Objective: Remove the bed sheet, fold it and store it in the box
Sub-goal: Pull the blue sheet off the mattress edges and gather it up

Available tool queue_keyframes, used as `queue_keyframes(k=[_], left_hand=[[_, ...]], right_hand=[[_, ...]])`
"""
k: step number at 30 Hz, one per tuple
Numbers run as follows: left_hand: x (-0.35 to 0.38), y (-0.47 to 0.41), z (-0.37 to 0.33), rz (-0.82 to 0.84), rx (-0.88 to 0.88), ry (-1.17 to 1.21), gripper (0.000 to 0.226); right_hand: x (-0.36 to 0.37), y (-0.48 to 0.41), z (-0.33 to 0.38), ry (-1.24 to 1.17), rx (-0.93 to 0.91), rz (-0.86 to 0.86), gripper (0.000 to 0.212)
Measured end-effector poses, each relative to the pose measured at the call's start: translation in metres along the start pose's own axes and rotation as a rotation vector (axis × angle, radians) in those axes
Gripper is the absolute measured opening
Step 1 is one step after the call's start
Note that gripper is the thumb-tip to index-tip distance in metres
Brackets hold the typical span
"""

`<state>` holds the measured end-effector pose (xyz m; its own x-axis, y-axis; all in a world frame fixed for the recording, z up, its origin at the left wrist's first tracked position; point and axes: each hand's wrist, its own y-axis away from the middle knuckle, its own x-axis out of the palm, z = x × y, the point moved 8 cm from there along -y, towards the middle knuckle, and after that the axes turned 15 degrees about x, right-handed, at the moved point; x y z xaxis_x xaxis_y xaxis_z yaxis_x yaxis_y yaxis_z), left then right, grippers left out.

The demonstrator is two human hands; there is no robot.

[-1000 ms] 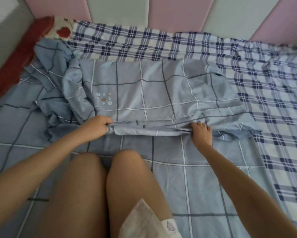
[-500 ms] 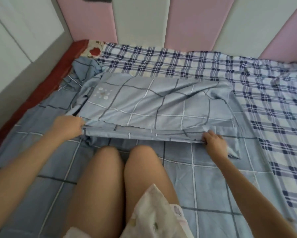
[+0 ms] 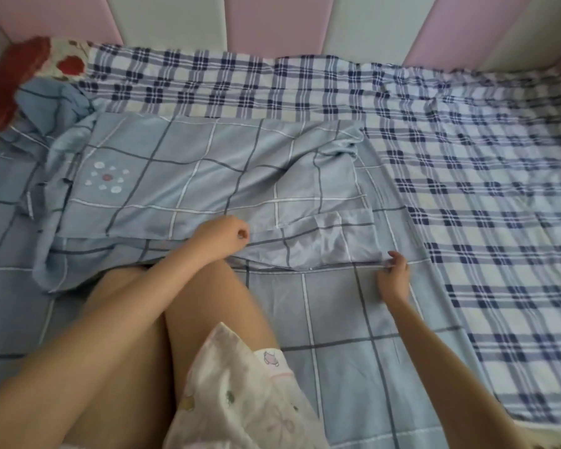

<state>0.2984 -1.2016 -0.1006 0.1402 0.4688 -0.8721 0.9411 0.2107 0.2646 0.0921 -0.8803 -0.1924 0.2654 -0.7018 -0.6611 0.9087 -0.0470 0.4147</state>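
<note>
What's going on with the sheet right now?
A person kneels on the bed, partway through folding the blue checked sheet. The right hand pinches the near right corner of the folded layer. The left hand lies curled on its near edge; whether it grips cloth is unclear. The sheet's left side is bunched, and no box is in view.

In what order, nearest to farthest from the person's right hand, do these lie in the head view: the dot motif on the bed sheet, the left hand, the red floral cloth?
From the right hand:
1. left hand, to its left on the folded bed sheet
2. dot motif, farther left on the sheet
3. red floral cloth, far-left back corner
</note>
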Motion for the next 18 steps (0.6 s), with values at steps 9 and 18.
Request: queue_keyframes(k=[9, 18], left_hand=[[0.099, -0.046, -0.050, 0.394, 0.068, -0.231, 0.026], [0.031, -0.028, -0.008, 0.035, -0.032, -0.200, 0.024]], right_hand=[[0.005, -0.034, 0.022, 0.058, -0.016, 0.159, 0.027], [-0.042, -0.036, 0.042, -0.287, 0.050, 0.130, 0.042]])
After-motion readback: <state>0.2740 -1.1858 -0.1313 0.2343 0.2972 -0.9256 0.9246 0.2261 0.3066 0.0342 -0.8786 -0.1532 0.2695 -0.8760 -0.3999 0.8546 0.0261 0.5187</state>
